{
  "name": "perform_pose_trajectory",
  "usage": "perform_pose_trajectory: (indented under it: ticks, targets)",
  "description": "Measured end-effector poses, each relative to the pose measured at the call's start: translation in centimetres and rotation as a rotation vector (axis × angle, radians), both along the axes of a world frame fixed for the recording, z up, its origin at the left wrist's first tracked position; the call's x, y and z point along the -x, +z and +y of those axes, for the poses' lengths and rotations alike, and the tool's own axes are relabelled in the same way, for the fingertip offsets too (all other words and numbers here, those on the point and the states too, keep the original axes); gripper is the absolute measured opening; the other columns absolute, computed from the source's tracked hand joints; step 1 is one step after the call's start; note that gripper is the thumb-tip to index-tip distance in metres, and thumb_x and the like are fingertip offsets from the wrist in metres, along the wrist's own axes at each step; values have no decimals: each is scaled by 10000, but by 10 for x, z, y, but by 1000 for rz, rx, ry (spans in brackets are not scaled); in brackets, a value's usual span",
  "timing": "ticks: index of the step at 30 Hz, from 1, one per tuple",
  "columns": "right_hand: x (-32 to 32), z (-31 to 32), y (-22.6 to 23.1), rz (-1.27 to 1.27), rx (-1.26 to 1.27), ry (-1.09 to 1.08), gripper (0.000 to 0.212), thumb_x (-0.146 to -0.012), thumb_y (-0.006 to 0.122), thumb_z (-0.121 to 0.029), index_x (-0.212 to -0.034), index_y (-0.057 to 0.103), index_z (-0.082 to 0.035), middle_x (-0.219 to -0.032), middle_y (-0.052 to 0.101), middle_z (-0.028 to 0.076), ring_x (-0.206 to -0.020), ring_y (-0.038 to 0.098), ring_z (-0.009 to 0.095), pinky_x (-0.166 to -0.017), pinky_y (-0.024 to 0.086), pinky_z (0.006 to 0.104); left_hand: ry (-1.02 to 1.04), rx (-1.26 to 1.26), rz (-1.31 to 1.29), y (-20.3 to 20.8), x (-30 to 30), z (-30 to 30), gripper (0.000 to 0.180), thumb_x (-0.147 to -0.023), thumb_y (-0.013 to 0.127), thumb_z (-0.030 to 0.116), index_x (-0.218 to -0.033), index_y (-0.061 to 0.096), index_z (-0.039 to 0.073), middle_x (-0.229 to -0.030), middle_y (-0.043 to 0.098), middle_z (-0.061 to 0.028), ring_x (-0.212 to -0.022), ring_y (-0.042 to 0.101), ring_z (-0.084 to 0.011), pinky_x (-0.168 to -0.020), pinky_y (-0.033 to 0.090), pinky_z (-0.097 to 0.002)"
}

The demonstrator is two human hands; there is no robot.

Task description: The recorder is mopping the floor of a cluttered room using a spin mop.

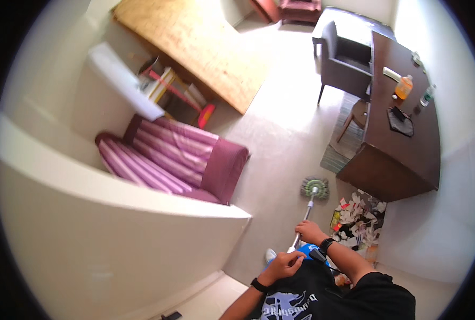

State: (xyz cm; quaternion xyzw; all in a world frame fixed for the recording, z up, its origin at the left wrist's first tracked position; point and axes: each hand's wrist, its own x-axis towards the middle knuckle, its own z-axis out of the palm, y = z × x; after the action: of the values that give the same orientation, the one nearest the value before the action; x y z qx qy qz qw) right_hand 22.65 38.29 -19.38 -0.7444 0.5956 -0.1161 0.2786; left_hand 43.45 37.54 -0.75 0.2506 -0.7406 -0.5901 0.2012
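Observation:
A mop with a white pole (307, 209) and a round green-grey head (314, 188) rests on the pale floor ahead of me. My right hand (309, 232) grips the pole lower down its length, a black watch on that wrist. My left hand (284, 264) closes around the pole's near end, close to my chest, with a black band on the wrist. A heap of torn paper and wrappers (358, 220) lies on the floor just right of the mop head.
A dark wooden desk (402, 154) stands to the right, with an orange bottle (404, 87) on it. A grey armchair (344, 58) is beyond. A purple striped sofa (178, 157) sits left, behind a white partition (114, 213). A wooden board (194, 42) leans far left.

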Motion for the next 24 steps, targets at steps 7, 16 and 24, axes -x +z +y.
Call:
perform_pose_trajectory:
  ticks: [7, 16, 24]
  targets:
    - [59, -29, -32, 8, 66, -331, 191, -736, 716, -133, -925, 693, -148, -937, 658, 53, -1009, 602, 282, -821, 534, 423, 100, 118, -35, -26, 76, -39, 107, -933, 638, 128, -979, 703, 57, -533, 506, -52, -448, 494, -114, -453, 379, -312]
    - [34, -109, 43, -152, 162, -67, 139, -803, 692, -206, -931, 699, -151, -934, 666, 68, -884, 641, 307, -782, 513, 443, 12, 336, -119, 75, 103, -97, 98, -899, 672, 126, -969, 710, 69, -550, 566, -54, -449, 560, -188, -460, 432, -328]
    - [19, -187, 14, -247, 173, -169, 164, -865, 681, -298, -936, 713, -153, -1008, 661, 69, -887, 660, 331, -742, 533, 446, -97, 391, -97, 33, 109, -160, 131, -909, 660, 178, -996, 697, 88, -635, 636, -125, -543, 634, -314, -493, 460, -405]
